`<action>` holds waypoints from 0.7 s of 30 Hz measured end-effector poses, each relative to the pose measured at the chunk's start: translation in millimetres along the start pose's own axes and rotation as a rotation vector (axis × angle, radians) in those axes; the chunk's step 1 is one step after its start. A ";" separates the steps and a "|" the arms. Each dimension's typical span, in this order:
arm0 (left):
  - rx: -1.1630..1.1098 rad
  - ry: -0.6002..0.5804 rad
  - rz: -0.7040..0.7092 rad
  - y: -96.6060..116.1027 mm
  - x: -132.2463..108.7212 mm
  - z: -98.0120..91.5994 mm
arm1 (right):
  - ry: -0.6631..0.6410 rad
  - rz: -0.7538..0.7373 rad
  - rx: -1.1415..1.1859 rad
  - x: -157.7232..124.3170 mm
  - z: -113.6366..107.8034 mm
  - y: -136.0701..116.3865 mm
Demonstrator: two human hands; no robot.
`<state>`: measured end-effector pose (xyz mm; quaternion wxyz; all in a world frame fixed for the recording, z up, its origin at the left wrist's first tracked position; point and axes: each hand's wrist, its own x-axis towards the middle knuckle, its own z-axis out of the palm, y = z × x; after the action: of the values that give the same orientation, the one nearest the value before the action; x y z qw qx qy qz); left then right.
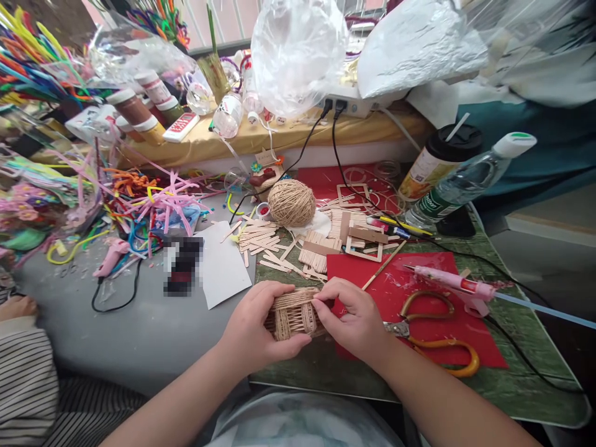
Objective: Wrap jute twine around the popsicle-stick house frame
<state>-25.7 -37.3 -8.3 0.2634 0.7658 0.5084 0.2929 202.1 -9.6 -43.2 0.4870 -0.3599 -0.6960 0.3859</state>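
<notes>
Between my hands is a small box-like piece wound with twine, with thin pale bars showing in its open side. My left hand wraps round its left end, thumb along the lower edge. At the upper right edge, my right hand pinches the twine with thumb and forefinger; its other fingers are curled. Beyond them lies a ball of twine among loose craft sticks. Scissors with orange handles lie right of my right hand, the blades partly hidden behind it.
A pink glue gun with a cord rests on red card. A water bottle and a lidded cup stand at the back right. White paper and another pink glue gun lie left. Someone's striped sleeve is at the left edge.
</notes>
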 end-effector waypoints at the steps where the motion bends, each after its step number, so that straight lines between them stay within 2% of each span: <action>1: -0.021 0.008 0.001 -3.1 -2.7 -0.8 | -0.013 -0.009 -0.004 -0.4 0.4 0.7; 5: -0.107 0.057 0.040 -20.2 -13.0 1.4 | -0.059 -0.057 -0.009 -1.6 5.0 2.9; 9: -0.183 0.114 0.091 -39.4 -21.4 5.4 | -0.082 0.005 0.016 -1.7 10.2 4.8; 11: -0.185 0.101 0.087 -40.9 -23.2 1.2 | -0.080 0.028 0.039 -2.0 13.1 5.7; 13: -0.145 0.039 0.042 -33.0 -22.2 -7.9 | -0.063 0.025 0.040 -2.8 16.4 6.8; 17: 0.083 -0.112 -0.032 -0.3 -13.0 -24.4 | -0.063 -0.005 0.013 -4.8 22.2 9.2; 21: 0.237 -0.156 -0.059 19.0 -1.6 -19.9 | -0.078 -0.030 0.019 -4.1 21.4 10.7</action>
<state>-28.5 -43.2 18.5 0.2184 0.7966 0.5397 0.1627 184.2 -12.5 -59.3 0.4686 -0.3291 -0.7161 0.3990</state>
